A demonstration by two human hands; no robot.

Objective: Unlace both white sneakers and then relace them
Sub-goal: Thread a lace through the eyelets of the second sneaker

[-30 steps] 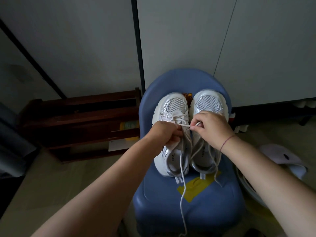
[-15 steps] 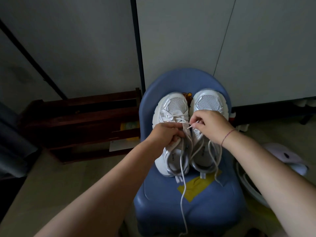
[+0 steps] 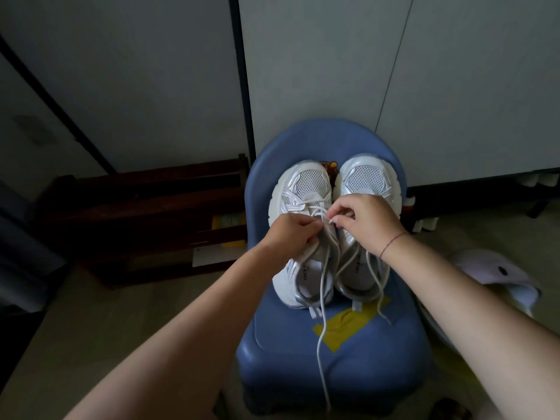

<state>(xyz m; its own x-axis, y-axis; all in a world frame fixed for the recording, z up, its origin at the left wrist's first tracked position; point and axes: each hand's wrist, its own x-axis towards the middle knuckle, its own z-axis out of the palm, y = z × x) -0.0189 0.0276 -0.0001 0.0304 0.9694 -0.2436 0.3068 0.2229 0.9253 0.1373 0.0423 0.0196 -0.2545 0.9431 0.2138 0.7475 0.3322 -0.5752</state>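
Observation:
Two white sneakers stand side by side, toes away from me, on a blue plastic chair (image 3: 342, 359). My left hand (image 3: 292, 234) grips the tongue and side of the left sneaker (image 3: 303, 189). My right hand (image 3: 368, 222) lies over the right sneaker (image 3: 368, 177) and pinches the tip of a white lace (image 3: 322, 328) at the left sneaker's eyelets. That lace hangs long over the seat's front edge. The right sneaker's lace ends lie loose on the seat.
A yellow tape patch (image 3: 348, 325) is stuck on the seat. A dark wooden rack (image 3: 145, 213) stands to the left against the wall. A white and lilac object (image 3: 497, 274) lies on the floor at the right.
My right hand has moved up and left toward the left sneaker's eyelets with the lace tip. My left hand has stayed on the left sneaker.

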